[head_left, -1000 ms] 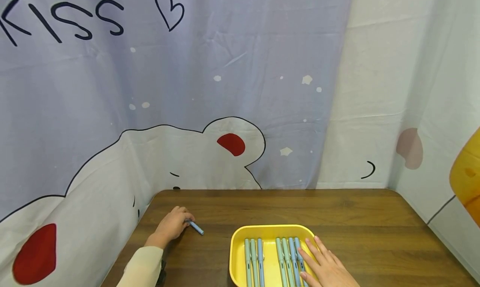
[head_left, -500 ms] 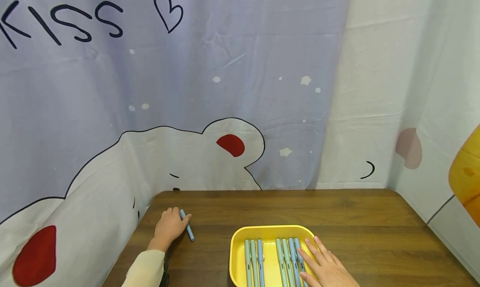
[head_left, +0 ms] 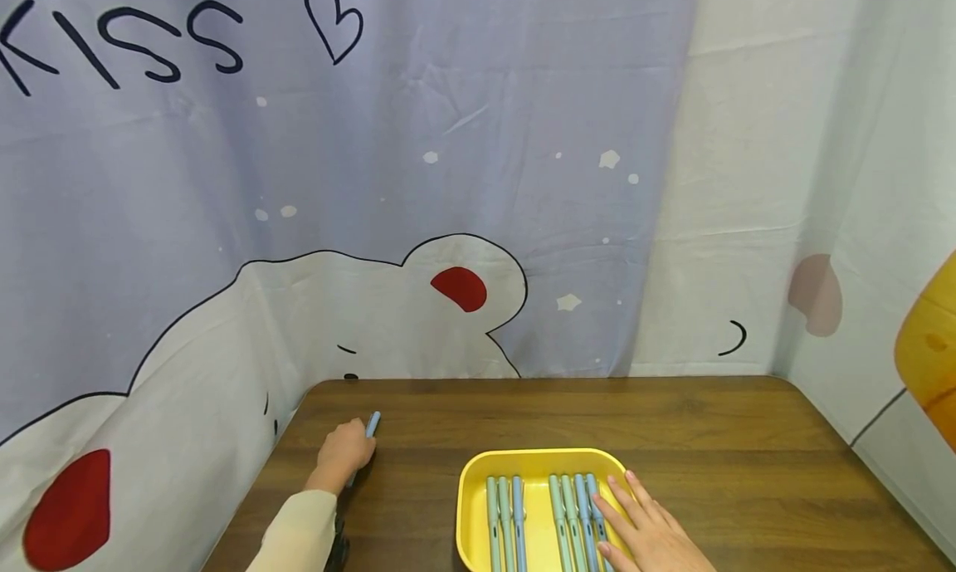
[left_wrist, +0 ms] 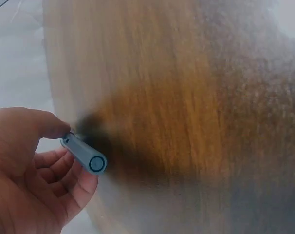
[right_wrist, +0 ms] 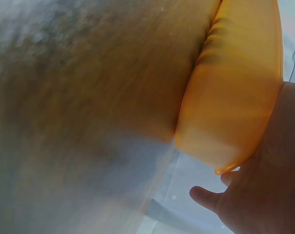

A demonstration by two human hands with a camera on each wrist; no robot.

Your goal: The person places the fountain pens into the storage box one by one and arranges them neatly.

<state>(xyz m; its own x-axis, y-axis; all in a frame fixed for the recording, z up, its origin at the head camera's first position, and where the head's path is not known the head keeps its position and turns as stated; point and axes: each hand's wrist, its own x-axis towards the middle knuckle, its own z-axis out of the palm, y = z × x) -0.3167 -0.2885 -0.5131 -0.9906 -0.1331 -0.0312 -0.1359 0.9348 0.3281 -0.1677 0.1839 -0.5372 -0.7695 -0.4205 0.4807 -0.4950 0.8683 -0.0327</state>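
A blue pen (head_left: 373,423) is pinched between the thumb and curled fingers of my left hand (head_left: 345,454), over the left part of the table. In the left wrist view the pen (left_wrist: 85,155) points its round end toward the camera. My right hand (head_left: 648,532) rests with spread, straight fingers on the right rim of a yellow tray (head_left: 467,506). Inside the tray stand two groups of pens: green pens (head_left: 493,518) with a blue pen (head_left: 519,522) on the left, green and blue pens (head_left: 586,514) on the right. The fingertips partly cover the rightmost pen.
The brown wooden table (head_left: 709,439) extends behind and on both sides of the tray. A printed curtain (head_left: 523,182) hangs along the table's back and sides. A light sleeve (head_left: 299,526) and a dark wristband (head_left: 336,547) show on the left arm.
The pen in my left hand has turned, its far end swinging from the right side to pointing away. That hand has shifted slightly. The right hand and tray look unmoved.
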